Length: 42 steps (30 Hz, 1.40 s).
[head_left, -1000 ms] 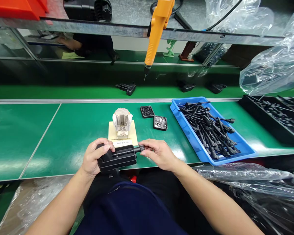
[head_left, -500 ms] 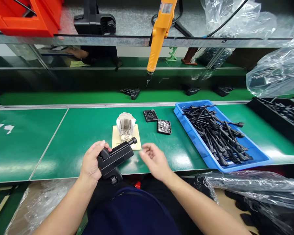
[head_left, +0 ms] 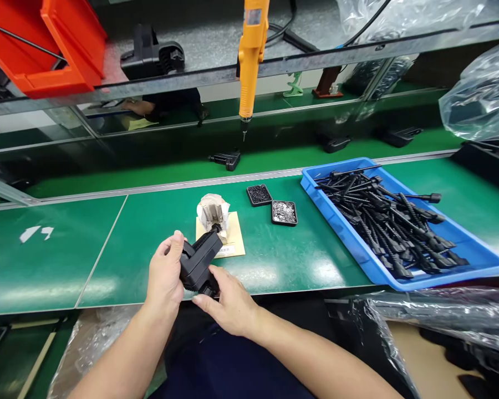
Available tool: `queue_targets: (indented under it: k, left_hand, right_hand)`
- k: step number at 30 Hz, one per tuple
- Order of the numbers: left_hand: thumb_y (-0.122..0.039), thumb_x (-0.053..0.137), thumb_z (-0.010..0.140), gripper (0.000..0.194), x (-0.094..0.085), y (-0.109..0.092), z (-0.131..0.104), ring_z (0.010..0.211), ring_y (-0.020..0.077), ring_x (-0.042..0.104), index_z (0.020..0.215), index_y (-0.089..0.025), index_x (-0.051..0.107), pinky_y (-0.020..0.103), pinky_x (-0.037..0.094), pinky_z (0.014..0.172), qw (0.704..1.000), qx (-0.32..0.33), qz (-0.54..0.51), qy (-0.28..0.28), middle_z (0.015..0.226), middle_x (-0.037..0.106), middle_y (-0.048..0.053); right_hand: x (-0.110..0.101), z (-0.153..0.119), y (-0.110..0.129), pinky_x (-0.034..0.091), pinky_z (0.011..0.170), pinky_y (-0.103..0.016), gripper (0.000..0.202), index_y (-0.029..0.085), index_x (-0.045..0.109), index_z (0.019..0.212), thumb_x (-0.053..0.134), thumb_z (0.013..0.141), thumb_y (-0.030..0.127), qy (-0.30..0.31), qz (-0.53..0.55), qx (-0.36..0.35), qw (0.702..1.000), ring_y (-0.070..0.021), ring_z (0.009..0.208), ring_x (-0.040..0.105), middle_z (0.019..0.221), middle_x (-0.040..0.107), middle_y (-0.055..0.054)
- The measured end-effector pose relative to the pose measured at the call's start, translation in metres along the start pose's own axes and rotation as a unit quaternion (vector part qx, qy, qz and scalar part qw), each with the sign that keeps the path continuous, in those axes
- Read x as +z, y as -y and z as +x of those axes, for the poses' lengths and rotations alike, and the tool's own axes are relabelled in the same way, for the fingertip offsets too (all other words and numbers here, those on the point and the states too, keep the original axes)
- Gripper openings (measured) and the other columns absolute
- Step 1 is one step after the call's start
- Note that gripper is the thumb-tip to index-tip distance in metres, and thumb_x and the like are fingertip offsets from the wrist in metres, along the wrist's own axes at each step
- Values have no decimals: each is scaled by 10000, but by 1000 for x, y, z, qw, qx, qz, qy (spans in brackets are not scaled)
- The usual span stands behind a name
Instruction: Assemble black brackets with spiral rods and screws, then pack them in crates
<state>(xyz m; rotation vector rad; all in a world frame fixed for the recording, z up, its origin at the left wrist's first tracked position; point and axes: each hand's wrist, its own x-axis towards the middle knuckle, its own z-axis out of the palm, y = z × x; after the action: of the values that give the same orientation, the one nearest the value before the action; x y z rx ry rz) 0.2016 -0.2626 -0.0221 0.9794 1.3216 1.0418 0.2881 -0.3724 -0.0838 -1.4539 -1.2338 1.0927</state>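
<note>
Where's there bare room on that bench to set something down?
The green bench is bare between the yellow card and blue bin, below the silver-bits tray, and left of the pale seam, apart from white scraps. It's crowded around the black device and fixture; the bin is piled with parts.

The green table point(head_left: 116, 266) holds a yellow sheet point(head_left: 235, 230) just past the right hand point(head_left: 232, 310), two little black trays point(head_left: 285, 223) farther off, and a big blue tray point(head_left: 480, 260) to that hand's right.
</note>
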Motion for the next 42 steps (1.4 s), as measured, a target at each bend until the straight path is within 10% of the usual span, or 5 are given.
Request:
queue_targets:
  k: [19, 26, 32, 36, 42]
  left_hand:
    - [-581, 706, 740, 478, 55, -48, 30, 977, 258, 642, 1011, -188, 728, 318, 472, 838, 882, 231, 349, 216, 1039, 731, 69]
    - [-552, 804, 635, 494, 84, -57, 78, 649, 191, 642, 803, -102, 688, 306, 523, 638, 896, 19, 202, 394, 774, 715, 108]
    - [-458, 848, 562, 477, 94, -47, 94, 652, 188, 662, 827, -94, 692, 291, 545, 609, 913, -52, 107, 391, 770, 713, 100]
    - [-433, 802, 611, 413, 95, -42, 94, 645, 201, 675, 797, -88, 673, 312, 555, 603, 922, -63, 75, 374, 796, 722, 116]
    - [-439, 795, 640, 414, 94, -40, 94, 644, 207, 682, 827, -92, 666, 321, 550, 585, 922, -69, 62, 376, 829, 724, 111]
  right_hand:
    - [-36, 31, 21, 538, 487, -277, 519, 166, 633, 947, 681, 753, 645, -29, 424, 85, 901, -148, 667, 581, 806, 600, -43]
    - [-42, 53, 50, 552, 494, -250, 444, 193, 611, 1008, 550, 883, 615, -15, 450, 115, 885, -146, 664, 651, 804, 642, -44]
    - [-113, 68, 4, 505, 553, -240, 361, 154, 679, 937, 520, 928, 478, -171, 98, 87, 977, -129, 616, 637, 834, 713, -73]
    - [-190, 82, -45, 494, 904, -312, 259, 194, 717, 1099, 572, 885, 211, -215, -336, 184, 898, -213, 1021, 667, 1078, 736, -93]
    - [-226, 101, -90, 478, 852, -283, 243, 147, 747, 996, 746, 770, 235, -111, -418, 281, 857, -254, 1055, 660, 1097, 724, -157]
